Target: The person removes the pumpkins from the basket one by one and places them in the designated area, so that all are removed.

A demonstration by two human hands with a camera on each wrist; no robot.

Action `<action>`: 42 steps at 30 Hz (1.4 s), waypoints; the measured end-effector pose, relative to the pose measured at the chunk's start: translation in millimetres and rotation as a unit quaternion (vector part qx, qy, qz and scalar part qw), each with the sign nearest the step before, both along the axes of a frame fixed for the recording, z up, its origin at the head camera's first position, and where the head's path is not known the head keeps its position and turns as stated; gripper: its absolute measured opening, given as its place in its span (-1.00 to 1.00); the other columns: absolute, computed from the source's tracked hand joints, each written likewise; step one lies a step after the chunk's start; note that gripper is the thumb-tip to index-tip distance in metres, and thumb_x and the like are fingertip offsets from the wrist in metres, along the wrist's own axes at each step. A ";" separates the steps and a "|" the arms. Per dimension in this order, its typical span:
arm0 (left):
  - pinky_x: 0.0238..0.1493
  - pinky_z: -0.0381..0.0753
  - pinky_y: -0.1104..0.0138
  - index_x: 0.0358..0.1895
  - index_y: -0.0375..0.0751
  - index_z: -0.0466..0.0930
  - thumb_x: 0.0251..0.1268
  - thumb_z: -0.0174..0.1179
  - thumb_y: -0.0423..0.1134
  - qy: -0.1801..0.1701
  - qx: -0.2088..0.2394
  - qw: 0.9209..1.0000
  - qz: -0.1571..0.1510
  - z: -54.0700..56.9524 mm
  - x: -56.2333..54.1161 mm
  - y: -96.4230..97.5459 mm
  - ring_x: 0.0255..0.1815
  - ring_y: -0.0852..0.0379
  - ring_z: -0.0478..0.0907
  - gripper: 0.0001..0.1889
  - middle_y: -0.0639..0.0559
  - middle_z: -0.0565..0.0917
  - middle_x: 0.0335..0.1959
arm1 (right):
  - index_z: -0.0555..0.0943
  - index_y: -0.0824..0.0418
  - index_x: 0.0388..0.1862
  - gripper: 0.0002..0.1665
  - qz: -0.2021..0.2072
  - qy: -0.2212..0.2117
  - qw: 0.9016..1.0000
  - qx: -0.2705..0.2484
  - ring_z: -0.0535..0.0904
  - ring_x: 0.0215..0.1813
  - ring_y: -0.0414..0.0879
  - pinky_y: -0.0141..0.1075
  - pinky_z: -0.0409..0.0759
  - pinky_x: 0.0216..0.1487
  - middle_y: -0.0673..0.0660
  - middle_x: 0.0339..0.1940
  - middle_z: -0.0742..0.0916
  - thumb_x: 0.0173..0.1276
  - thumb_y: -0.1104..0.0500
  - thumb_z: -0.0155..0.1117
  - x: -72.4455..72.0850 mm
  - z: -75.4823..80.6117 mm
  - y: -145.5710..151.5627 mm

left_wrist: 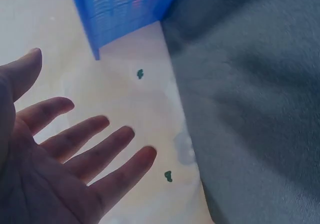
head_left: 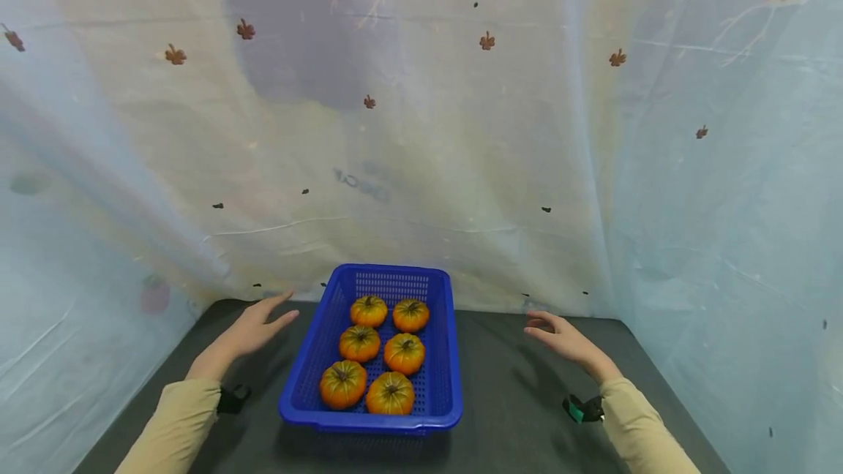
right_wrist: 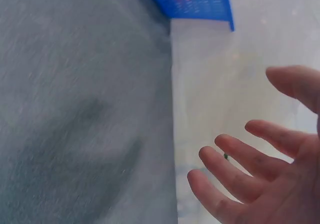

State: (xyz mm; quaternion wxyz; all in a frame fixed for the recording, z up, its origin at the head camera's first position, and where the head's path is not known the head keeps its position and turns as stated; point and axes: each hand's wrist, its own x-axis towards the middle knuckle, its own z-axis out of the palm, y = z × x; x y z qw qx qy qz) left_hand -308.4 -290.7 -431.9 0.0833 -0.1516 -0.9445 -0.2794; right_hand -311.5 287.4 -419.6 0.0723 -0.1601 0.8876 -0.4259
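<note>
A blue plastic basket with perforated walls stands in the middle of the dark table. Inside it lie several small orange pumpkins in two columns. To the basket's left my left hand hovers with fingers spread, touching nothing; its open palm shows in the left wrist view. My right hand is held over the table to the right, farther from the basket, its fingers loosely extended and holding nothing. Both wrist views catch only a corner of the basket.
The dark grey tabletop extends on both sides of the basket. Behind it and at both sides hangs a pale plastic sheet printed with small leaves, close to the table's back edge. Each wrist wears a black strap.
</note>
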 end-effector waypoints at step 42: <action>-0.09 0.58 -0.10 0.45 -0.41 0.00 0.31 0.23 -0.14 -0.276 0.284 0.916 -0.059 12.1 10.4 21.3 0.09 -0.23 0.51 -0.20 -0.46 0.31 0.29 | 0.24 0.31 0.41 -0.40 0.117 -0.064 0.976 -0.172 0.34 0.32 0.26 0.06 0.37 0.25 0.36 0.32 0.42 0.54 0.01 -0.02 16.9 46.7 -68.2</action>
